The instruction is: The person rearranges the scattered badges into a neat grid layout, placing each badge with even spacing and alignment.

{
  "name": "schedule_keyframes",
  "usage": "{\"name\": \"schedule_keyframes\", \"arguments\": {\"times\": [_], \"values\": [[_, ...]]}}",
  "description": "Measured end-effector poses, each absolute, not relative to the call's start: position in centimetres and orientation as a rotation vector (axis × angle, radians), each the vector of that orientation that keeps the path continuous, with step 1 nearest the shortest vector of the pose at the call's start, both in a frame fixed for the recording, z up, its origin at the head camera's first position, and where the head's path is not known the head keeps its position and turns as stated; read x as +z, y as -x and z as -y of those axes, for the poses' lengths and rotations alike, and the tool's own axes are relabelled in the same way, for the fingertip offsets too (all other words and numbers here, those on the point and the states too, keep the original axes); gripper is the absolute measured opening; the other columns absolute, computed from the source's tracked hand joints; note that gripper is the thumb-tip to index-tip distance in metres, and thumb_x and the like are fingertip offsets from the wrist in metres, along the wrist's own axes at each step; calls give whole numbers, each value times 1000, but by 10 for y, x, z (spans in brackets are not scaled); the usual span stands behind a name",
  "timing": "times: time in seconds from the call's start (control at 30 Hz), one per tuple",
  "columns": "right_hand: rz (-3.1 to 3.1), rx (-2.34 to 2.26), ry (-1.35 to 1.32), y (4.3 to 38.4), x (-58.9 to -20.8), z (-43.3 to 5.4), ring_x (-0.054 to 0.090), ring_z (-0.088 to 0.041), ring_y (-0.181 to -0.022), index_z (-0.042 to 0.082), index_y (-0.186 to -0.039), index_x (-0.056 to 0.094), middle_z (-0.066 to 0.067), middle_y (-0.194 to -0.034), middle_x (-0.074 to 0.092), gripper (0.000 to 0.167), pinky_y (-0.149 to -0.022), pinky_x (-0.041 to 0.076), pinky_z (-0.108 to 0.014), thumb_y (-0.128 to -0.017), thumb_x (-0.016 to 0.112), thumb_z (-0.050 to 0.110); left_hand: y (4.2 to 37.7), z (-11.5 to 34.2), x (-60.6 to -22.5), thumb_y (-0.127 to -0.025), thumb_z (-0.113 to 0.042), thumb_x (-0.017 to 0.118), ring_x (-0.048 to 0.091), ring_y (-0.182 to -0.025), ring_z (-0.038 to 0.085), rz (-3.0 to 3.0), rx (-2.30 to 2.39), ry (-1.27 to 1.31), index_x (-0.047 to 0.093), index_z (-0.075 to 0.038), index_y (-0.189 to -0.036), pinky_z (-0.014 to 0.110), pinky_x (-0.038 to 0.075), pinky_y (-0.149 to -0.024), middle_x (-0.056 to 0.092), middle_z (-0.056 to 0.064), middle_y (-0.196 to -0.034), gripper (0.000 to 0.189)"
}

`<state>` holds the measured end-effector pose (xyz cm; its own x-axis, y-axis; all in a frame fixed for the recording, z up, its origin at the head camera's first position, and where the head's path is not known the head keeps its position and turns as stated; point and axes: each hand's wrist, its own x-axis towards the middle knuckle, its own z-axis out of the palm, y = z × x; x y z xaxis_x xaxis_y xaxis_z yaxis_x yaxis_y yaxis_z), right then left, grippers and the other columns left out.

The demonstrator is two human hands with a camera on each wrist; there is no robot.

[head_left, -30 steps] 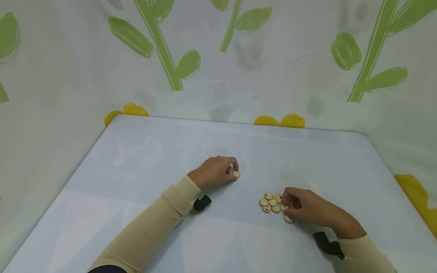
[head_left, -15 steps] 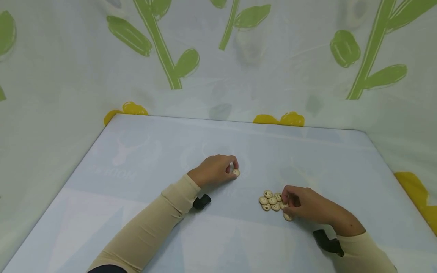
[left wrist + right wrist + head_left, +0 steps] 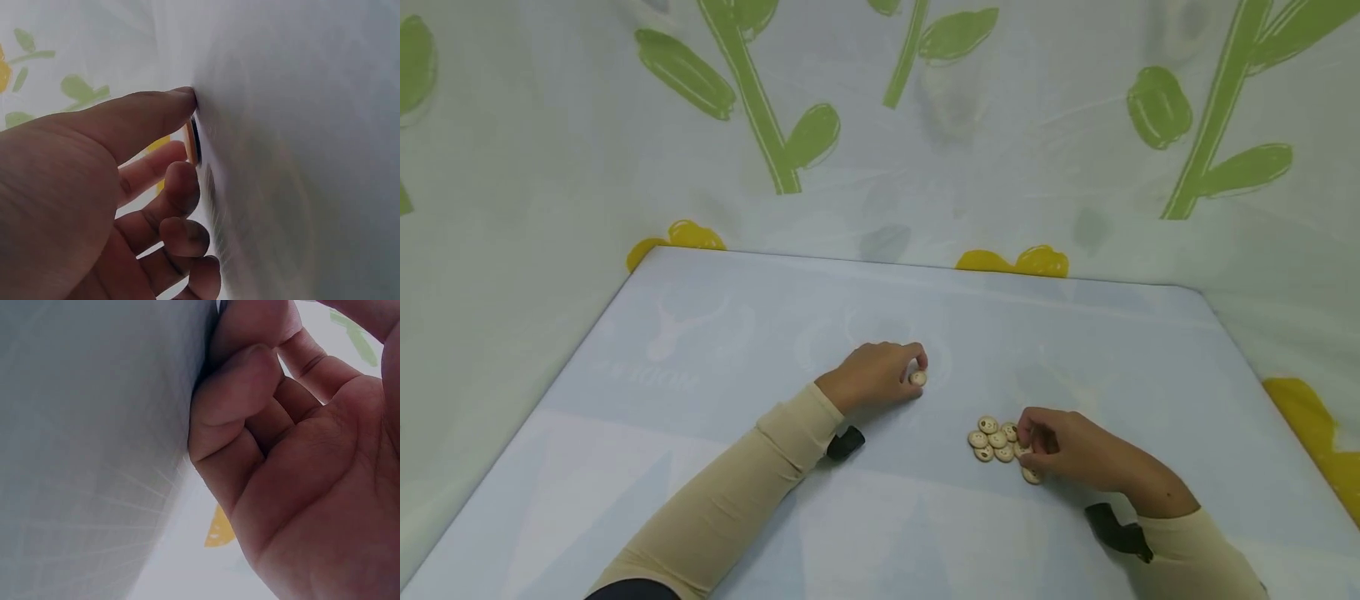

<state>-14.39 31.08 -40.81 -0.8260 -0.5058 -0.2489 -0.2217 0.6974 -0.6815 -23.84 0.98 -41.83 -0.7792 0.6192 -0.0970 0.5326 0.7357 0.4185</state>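
My left hand (image 3: 872,377) is at the middle of the table, thumb and index finger on either side of a small round wooden button (image 3: 918,378). In the left wrist view this button (image 3: 192,141) shows edge-on by the thumb tip, close to the table surface, with the other fingers loosely bent. To the right, my right hand (image 3: 1078,450) pinches a pale button (image 3: 1022,451) at the right side of a cluster of wooden buttons (image 3: 997,439). Another button (image 3: 1032,476) lies partly under its thumb. In the right wrist view the curled fingers (image 3: 231,394) hide the buttons.
The light blue-white table (image 3: 760,300) has faint printed shapes. A pale curtain (image 3: 880,167) with green leaves and yellow flowers surrounds its back and sides. Black wrist devices sit under the left sleeve (image 3: 722,492) and the right sleeve (image 3: 1195,558).
The left index finger has shifted slightly to the right beside its button. The right hand stays at the cluster, with no button visibly displaced.
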Motion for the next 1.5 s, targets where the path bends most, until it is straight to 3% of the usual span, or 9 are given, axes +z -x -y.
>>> {"name": "schedule_keyframes", "arguments": {"times": [0.2,0.57,0.67,0.8,0.9,1.3,1.5], "values": [[-2502,-902,555,146,-408,-309,48,-4,-65,13,-95,56,4,-73,50,22,-55,42,-22,-89,75,21,231,-18,-412,-93,-30,72,53,-73,9,-2708,523,-975,62,-19,-125,29,46,-73,56,-8,-72,36],[-2542,-864,531,145,-404,-306,48,-4,-66,13,-94,56,5,-72,50,23,-56,42,-22,-88,76,19,201,-37,-393,-94,-30,70,50,-64,6,-2617,564,-1181,67,-21,-121,25,45,-70,55,-9,-72,28],[-2533,-871,519,145,-404,-305,48,-4,-66,13,-95,55,4,-73,50,23,-56,42,-22,-88,76,19,194,-42,-394,-94,-31,69,50,-64,4,-2598,538,-1228,68,-23,-119,26,46,-76,55,-10,-73,26],[-2527,-872,537,146,-405,-306,48,-4,-65,13,-95,55,5,-72,50,22,-56,42,-22,-89,75,20,187,-48,-398,-94,-32,69,51,-65,1,-2592,475,-1289,68,-26,-119,22,45,-71,57,-12,-77,26],[-2549,-859,558,146,-405,-308,47,-3,-64,13,-95,55,5,-71,50,22,-56,42,-22,-89,75,19,184,-53,-401,-94,-31,70,51,-69,0,-2597,422,-1322,68,-27,-121,18,41,-58,59,-11,-84,28],[-2547,-846,554,148,-405,-307,48,-3,-64,13,-95,55,5,-72,51,22,-56,42,-22,-89,75,19,177,-56,-410,-96,-24,66,51,-69,2,-2619,353,-1419,68,-28,-126,16,39,-58,67,-7,-95,30],[-2524,-853,506,146,-409,-307,48,-5,-66,12,-96,55,4,-73,51,23,-57,42,-23,-89,75,22,175,-57,-414,-99,-25,63,50,-65,3,-2613,334,-1400,69,-29,-127,17,39,-56,67,-5,-92,29]]}}
